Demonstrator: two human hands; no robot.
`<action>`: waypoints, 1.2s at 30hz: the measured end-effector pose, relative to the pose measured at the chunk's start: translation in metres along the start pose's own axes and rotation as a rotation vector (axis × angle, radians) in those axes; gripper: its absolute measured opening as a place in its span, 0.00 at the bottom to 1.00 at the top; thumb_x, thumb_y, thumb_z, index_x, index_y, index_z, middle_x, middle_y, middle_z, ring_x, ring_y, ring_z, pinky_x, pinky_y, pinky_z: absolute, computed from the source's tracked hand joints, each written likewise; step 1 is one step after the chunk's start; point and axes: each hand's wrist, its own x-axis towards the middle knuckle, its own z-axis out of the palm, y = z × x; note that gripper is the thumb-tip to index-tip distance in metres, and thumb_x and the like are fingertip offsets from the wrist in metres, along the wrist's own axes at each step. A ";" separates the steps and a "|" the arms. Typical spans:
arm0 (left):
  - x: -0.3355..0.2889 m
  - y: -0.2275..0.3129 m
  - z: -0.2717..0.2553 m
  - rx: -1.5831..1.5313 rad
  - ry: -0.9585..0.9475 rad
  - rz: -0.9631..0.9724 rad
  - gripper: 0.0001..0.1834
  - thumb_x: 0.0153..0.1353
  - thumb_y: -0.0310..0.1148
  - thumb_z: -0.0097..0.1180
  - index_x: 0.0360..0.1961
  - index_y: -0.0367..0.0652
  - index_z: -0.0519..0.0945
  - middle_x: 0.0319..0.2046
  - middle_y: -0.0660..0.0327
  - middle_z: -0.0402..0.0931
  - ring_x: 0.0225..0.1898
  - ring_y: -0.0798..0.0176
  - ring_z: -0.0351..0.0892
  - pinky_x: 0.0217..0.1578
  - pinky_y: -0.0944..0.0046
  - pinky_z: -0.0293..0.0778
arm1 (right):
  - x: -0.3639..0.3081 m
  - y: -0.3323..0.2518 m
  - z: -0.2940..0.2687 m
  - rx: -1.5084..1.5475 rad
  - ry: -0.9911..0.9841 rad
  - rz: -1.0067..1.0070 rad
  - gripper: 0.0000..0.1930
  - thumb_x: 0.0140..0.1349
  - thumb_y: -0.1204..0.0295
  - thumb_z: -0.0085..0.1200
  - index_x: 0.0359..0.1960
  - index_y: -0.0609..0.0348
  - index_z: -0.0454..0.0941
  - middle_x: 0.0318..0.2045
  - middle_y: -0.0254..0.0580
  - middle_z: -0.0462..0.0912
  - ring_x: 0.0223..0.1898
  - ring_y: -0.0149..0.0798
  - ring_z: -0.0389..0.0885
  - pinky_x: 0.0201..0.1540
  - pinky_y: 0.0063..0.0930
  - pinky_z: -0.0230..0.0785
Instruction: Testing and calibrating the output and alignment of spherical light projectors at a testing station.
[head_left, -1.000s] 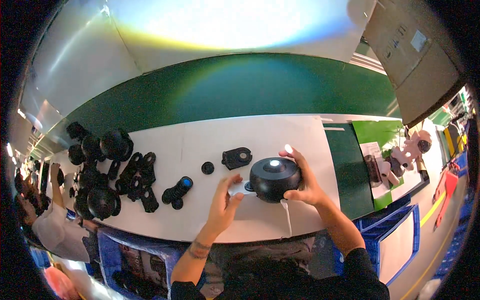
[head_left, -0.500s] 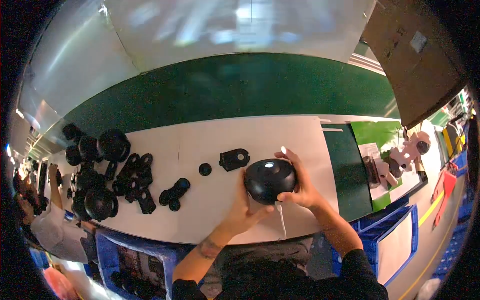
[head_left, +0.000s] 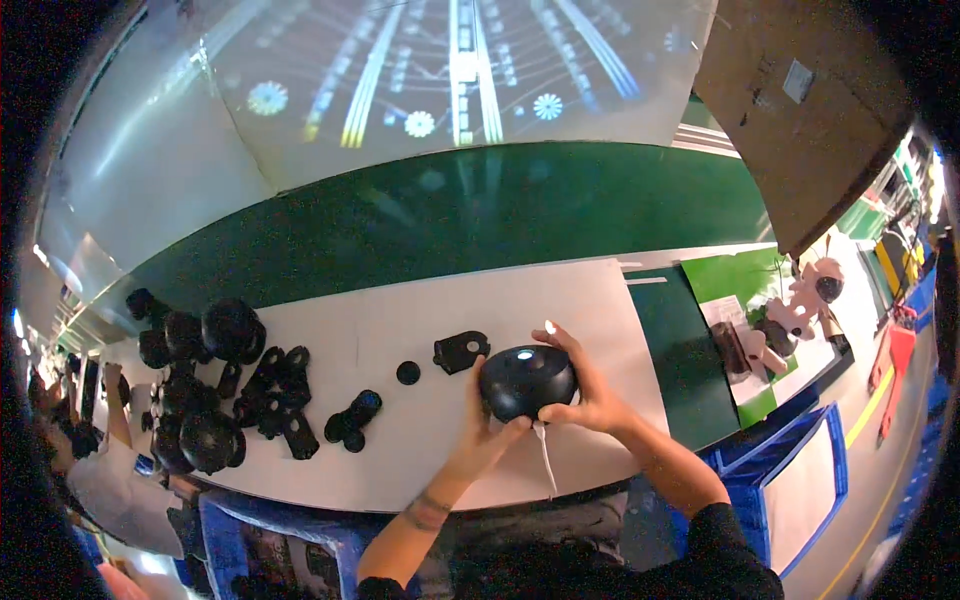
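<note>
The round black dome housing (head_left: 527, 381) is looking like smooth, slightly glossy plastic, catching a small bright glint on its top. The desk (head_left: 420, 440) is showing a matt, pale, smooth sheet surface. The black parts (head_left: 215, 385) heaped toward the desk's left edge are appearing as dark plastic, some faintly shiny. A dull green band (head_left: 450, 225) is running along the far edge.

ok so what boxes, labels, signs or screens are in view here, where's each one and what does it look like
Cardboard box: upper right above the bench, large, brown.
Label: on that box's face, small pale square.
Blue crate: lower right beside the bench, open-topped, with a white sheet inside.
Printed sheet: bottom left below the bench edge, blue with dark pictures.
No screens show.
</note>
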 end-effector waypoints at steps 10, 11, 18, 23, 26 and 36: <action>0.006 -0.007 -0.016 0.003 0.124 -0.204 0.43 0.55 0.38 0.71 0.65 0.35 0.60 0.57 0.54 0.67 0.59 0.61 0.66 0.61 0.61 0.65 | 0.010 -0.021 -0.003 -0.009 -0.083 0.290 0.51 0.54 0.62 0.69 0.73 0.59 0.47 0.62 0.55 0.68 0.62 0.47 0.69 0.65 0.40 0.60; 0.006 -0.010 -0.019 0.010 0.130 -0.193 0.43 0.55 0.38 0.71 0.65 0.35 0.60 0.57 0.54 0.67 0.59 0.61 0.66 0.61 0.61 0.65 | 0.007 -0.016 -0.002 -0.052 -0.065 0.257 0.49 0.55 0.63 0.68 0.73 0.60 0.48 0.61 0.55 0.69 0.60 0.46 0.71 0.64 0.40 0.62; 0.019 0.012 -0.034 0.143 -0.026 -0.203 0.43 0.51 0.39 0.74 0.63 0.37 0.61 0.53 0.55 0.68 0.54 0.63 0.70 0.51 0.64 0.73 | 0.005 -0.005 -0.006 0.148 -0.067 0.320 0.38 0.65 0.57 0.55 0.71 0.61 0.53 0.61 0.47 0.70 0.62 0.43 0.68 0.64 0.37 0.60; 0.025 0.010 -0.054 0.178 -0.044 -0.196 0.41 0.52 0.40 0.74 0.60 0.38 0.63 0.52 0.56 0.69 0.49 0.65 0.72 0.47 0.65 0.75 | 0.044 -0.019 -0.009 0.010 -0.115 0.462 0.25 0.70 0.61 0.46 0.63 0.64 0.68 0.55 0.46 0.77 0.59 0.39 0.72 0.62 0.34 0.62; 0.026 0.008 -0.048 0.168 -0.056 -0.200 0.41 0.50 0.39 0.75 0.60 0.39 0.63 0.48 0.57 0.71 0.46 0.66 0.74 0.40 0.68 0.77 | 0.060 -0.001 -0.024 0.347 -0.158 0.488 0.21 0.68 0.63 0.51 0.57 0.64 0.74 0.48 0.42 0.82 0.51 0.35 0.77 0.59 0.32 0.67; 0.014 -0.020 -0.040 0.002 0.004 -0.143 0.45 0.47 0.33 0.76 0.60 0.38 0.58 0.52 0.53 0.67 0.54 0.61 0.70 0.51 0.62 0.73 | 0.072 0.003 -0.016 0.352 -0.260 0.588 0.27 0.61 0.64 0.63 0.59 0.63 0.72 0.46 0.40 0.83 0.50 0.32 0.79 0.57 0.29 0.69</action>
